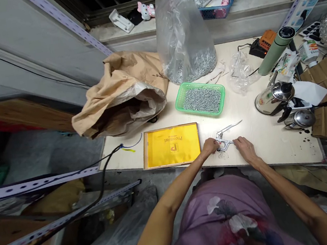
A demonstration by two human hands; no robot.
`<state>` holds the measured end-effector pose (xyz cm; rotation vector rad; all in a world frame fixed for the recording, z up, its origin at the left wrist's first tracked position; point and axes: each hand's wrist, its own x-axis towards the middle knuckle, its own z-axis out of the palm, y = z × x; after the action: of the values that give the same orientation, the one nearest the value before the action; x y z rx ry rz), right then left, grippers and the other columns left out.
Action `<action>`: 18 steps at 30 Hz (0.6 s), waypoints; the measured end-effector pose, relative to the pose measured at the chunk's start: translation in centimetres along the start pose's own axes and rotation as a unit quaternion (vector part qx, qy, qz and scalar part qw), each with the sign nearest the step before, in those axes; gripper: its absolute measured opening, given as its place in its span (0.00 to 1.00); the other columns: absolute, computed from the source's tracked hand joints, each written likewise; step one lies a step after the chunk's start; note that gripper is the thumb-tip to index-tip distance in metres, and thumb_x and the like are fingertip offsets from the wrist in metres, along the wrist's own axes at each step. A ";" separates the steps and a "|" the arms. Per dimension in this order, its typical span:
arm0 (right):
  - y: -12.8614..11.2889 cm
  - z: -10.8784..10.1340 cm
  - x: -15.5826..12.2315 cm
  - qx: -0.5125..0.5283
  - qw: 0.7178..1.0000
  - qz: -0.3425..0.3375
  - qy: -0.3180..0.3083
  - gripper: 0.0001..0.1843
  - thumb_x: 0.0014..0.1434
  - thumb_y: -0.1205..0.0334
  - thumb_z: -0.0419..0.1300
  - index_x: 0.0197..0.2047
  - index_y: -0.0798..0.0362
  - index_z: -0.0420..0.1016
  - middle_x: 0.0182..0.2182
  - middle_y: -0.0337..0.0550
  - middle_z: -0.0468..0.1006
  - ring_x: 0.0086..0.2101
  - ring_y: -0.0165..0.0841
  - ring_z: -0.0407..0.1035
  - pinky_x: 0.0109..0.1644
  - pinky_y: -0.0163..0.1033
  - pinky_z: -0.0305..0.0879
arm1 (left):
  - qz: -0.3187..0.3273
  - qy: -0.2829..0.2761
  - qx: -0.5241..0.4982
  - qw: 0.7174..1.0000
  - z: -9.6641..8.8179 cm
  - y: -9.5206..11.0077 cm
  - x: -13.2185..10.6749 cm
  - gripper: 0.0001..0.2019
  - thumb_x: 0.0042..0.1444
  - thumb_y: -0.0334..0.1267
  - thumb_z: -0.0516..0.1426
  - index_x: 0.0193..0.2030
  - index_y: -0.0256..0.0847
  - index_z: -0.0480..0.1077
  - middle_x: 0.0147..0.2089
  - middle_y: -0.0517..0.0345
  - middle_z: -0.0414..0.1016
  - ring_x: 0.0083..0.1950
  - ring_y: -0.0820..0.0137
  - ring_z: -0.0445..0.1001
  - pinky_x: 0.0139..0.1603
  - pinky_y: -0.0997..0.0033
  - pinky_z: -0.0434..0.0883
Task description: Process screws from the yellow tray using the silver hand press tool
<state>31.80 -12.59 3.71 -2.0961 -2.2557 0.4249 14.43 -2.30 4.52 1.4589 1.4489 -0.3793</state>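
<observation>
A silver metal mechanism with an open loop and a long thin arm lies at the table's front edge, between my hands. What kind of tool or part it is, I cannot make out. My left hand is closed on its left end. At the right end, the fingers of my right hand pinch the tip. The thin arm points up and to the right, away from both hands. Beyond my hands stands a green plastic basket holding many small metal screws or rivets.
Left of my hands lies a yellow printed pad. Behind are an open brown paper sack and a clear bag of small metal pieces. A steel kettle, a smaller steel pot and a green cylinder stand right.
</observation>
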 end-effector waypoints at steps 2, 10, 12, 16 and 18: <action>0.0 0.0 0.0 -0.002 1.000 0.001 0.000 0.13 0.63 0.71 0.47 0.41 0.52 0.72 0.33 0.43 0.70 0.34 0.32 0.61 0.34 0.35 0.51 | -0.001 -0.010 0.014 1.000 -0.2 0.2 0.2 0.05 0.45 0.27 0.57 0.22 0.34 0.74 0.12 0.62 0.65 0.19 0.75 0.68 0.30 0.78 0.69; 0.4 -0.2 0.3 0.017 0.999 -0.003 -0.045 0.13 0.63 0.68 0.48 0.45 0.51 0.72 0.39 0.46 0.73 0.38 0.33 0.64 0.36 0.35 0.57 | -0.027 -0.017 -0.003 0.999 0.2 0.1 0.6 0.04 0.45 0.29 0.57 0.23 0.34 0.73 0.14 0.61 0.65 0.19 0.75 0.68 0.28 0.78 0.68; 1.4 -0.6 1.2 0.020 0.999 -0.005 -0.044 0.17 0.62 0.60 0.53 0.53 0.50 0.68 0.50 0.50 0.71 0.45 0.37 0.64 0.42 0.38 0.60 | -0.028 -0.016 -0.016 0.999 0.3 -0.2 0.7 0.04 0.45 0.29 0.57 0.24 0.34 0.74 0.12 0.63 0.64 0.19 0.75 0.67 0.28 0.79 0.67; 4.0 -1.3 3.9 -0.013 0.999 -0.006 -0.046 0.46 0.50 0.44 0.63 0.67 0.48 0.51 0.66 0.55 0.51 0.61 0.51 0.49 0.57 0.55 0.53 | -0.025 -0.015 -0.021 0.999 0.2 -0.4 0.7 0.04 0.45 0.29 0.58 0.25 0.34 0.75 0.12 0.64 0.63 0.20 0.75 0.68 0.30 0.77 0.68; 4.7 -1.5 4.8 -0.025 0.997 -0.028 -0.073 0.52 0.46 0.40 0.64 0.68 0.49 0.48 0.66 0.55 0.51 0.64 0.53 0.43 0.61 0.59 0.46 | -0.023 -0.016 -0.021 0.999 0.2 -0.3 0.6 0.04 0.45 0.29 0.58 0.24 0.34 0.75 0.12 0.64 0.62 0.20 0.75 0.67 0.30 0.77 0.68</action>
<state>36.21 -7.34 3.31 -2.0838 -2.4224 0.5392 14.36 -2.16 3.83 1.3830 1.4584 -0.3973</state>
